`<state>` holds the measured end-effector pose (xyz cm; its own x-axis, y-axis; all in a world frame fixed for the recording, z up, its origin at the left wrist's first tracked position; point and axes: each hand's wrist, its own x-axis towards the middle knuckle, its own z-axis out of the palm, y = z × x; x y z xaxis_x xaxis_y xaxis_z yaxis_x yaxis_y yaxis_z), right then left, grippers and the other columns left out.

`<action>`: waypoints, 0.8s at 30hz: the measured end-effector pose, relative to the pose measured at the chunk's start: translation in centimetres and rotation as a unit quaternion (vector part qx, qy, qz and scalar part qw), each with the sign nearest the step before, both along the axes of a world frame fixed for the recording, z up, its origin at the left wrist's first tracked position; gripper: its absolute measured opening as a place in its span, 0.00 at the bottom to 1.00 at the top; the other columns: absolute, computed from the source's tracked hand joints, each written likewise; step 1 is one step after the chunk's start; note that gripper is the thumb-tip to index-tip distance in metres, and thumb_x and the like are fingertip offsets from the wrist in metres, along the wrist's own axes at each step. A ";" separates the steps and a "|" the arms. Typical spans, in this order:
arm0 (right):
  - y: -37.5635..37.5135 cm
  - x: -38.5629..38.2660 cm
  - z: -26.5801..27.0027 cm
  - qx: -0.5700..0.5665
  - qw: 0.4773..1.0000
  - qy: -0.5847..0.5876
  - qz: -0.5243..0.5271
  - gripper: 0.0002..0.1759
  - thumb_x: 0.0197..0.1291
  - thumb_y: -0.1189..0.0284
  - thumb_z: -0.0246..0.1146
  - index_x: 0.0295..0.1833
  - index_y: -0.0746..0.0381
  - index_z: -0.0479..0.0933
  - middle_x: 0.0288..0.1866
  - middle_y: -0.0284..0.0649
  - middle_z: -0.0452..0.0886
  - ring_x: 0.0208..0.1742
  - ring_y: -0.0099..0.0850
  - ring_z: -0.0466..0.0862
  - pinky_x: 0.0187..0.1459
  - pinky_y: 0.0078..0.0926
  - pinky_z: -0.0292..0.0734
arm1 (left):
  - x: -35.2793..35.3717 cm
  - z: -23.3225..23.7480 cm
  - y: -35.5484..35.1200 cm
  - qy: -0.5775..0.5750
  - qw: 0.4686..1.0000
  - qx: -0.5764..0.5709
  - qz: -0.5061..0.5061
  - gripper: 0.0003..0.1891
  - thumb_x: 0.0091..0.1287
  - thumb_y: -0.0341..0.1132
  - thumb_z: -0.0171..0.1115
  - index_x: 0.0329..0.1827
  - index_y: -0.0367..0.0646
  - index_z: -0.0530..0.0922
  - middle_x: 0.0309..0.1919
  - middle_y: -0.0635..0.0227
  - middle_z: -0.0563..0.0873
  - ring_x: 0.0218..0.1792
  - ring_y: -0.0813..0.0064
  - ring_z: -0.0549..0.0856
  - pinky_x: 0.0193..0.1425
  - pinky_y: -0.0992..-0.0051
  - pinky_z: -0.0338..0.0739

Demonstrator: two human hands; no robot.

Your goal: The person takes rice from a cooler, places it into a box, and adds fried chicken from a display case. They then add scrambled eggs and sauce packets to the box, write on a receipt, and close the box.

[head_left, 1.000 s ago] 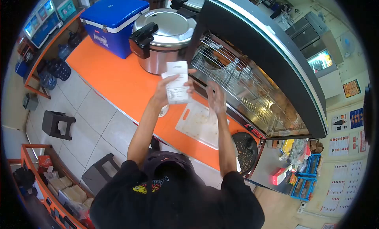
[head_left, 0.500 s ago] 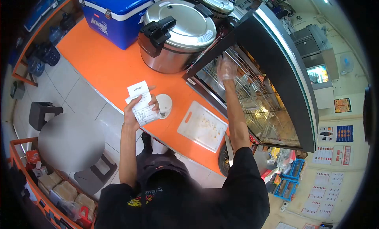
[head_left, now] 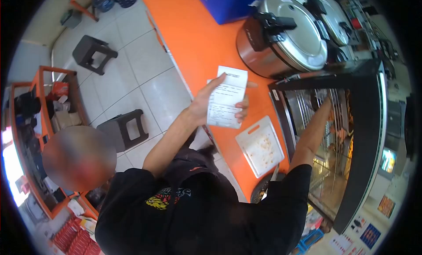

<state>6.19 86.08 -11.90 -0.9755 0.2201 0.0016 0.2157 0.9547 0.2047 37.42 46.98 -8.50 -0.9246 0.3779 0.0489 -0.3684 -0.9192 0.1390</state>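
My left hand (head_left: pixel 203 100) is closed around a long printed receipt (head_left: pixel 227 99), thumb across its front and fingertips round its right edge. The paper is raised over the edge of the orange counter (head_left: pixel 189 48). My right arm reaches through the opening of a glass display warmer (head_left: pixel 368 136) with wire racks. At its far end my right hand (head_left: pixel 326 101) is mostly hidden among the racks, so its fingers and anything in them cannot be made out. Between the arms lies a white cutting board (head_left: pixel 260 169) with crumbs on it.
Two large steel cookers, the nearer a lidded pot (head_left: pixel 281 39), stand behind the receipt beside a blue cooler box (head_left: pixel 228 7). A knife (head_left: pixel 275 172) and dark pan (head_left: pixel 260 190) sit near my right elbow. Dark stools (head_left: pixel 127 130) stand on the tiled floor; a person is at left.
My view has turned, shifting the counter rightward. My right hand, seen in a clear plastic glove before, has gone deeper into the warmer. The left still holds the receipt, which now covers the white round container.
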 end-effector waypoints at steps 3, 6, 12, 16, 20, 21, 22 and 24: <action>-0.1 0.0 -0.1 -0.008 1.000 0.010 -0.008 0.26 0.66 0.59 0.56 0.59 0.69 0.76 0.59 0.57 0.78 0.59 0.52 0.79 0.63 0.50 0.71 | 0.4 1.0 -0.5 0.007 1.000 -0.009 0.018 0.42 0.71 0.64 0.41 0.72 0.31 0.61 0.29 0.62 0.72 0.29 0.63 0.76 0.41 0.61 0.72; 0.0 -0.2 0.1 -0.018 1.000 0.021 -0.011 0.26 0.66 0.59 0.56 0.59 0.70 0.75 0.60 0.58 0.77 0.60 0.53 0.78 0.63 0.50 0.71 | 0.3 1.4 -0.8 0.002 0.999 -0.029 0.037 0.42 0.71 0.65 0.40 0.71 0.32 0.61 0.29 0.62 0.72 0.29 0.63 0.77 0.39 0.62 0.71; -0.7 -0.2 -0.4 -0.040 0.998 0.042 -0.023 0.28 0.66 0.58 0.57 0.59 0.72 0.73 0.61 0.59 0.75 0.61 0.54 0.77 0.63 0.50 0.70 | 0.0 2.4 -0.3 0.002 0.999 -0.034 0.042 0.41 0.72 0.64 0.39 0.71 0.32 0.62 0.29 0.62 0.71 0.28 0.66 0.74 0.38 0.63 0.71; -1.6 -0.5 -0.8 -0.055 0.996 0.056 -0.033 0.29 0.66 0.58 0.57 0.60 0.73 0.73 0.62 0.60 0.74 0.61 0.54 0.76 0.63 0.50 0.70 | 0.1 2.7 0.0 0.009 0.998 -0.046 0.043 0.41 0.73 0.63 0.38 0.71 0.32 0.61 0.29 0.62 0.71 0.28 0.66 0.74 0.38 0.63 0.71; -1.8 -0.9 -1.2 -0.070 0.994 0.068 -0.049 0.30 0.67 0.57 0.58 0.60 0.74 0.72 0.63 0.60 0.73 0.61 0.55 0.75 0.63 0.50 0.70 | 0.2 3.3 0.6 0.024 0.997 -0.061 0.051 0.41 0.73 0.64 0.39 0.72 0.32 0.60 0.30 0.60 0.72 0.29 0.66 0.74 0.38 0.62 0.71; -1.8 -1.2 -1.3 -0.074 0.993 0.072 -0.054 0.30 0.67 0.57 0.58 0.60 0.75 0.71 0.63 0.61 0.73 0.62 0.55 0.75 0.63 0.50 0.70 | 0.2 3.4 0.7 0.025 0.996 -0.062 0.052 0.41 0.73 0.64 0.39 0.72 0.32 0.60 0.30 0.60 0.72 0.29 0.66 0.74 0.38 0.62 0.71; -1.9 -1.5 -1.4 -0.079 0.992 0.075 -0.060 0.30 0.67 0.57 0.58 0.60 0.75 0.71 0.63 0.61 0.73 0.62 0.55 0.75 0.63 0.50 0.70 | 0.4 3.5 0.9 0.025 0.996 -0.063 0.054 0.41 0.73 0.64 0.39 0.72 0.32 0.60 0.30 0.60 0.72 0.29 0.66 0.74 0.38 0.62 0.71; -2.3 -1.6 -1.5 -0.090 0.990 0.083 -0.076 0.31 0.67 0.57 0.58 0.60 0.75 0.71 0.64 0.61 0.72 0.62 0.55 0.75 0.63 0.50 0.70 | 0.7 3.7 0.8 0.023 0.996 -0.062 0.057 0.41 0.72 0.64 0.39 0.72 0.32 0.60 0.30 0.60 0.72 0.29 0.66 0.74 0.38 0.61 0.71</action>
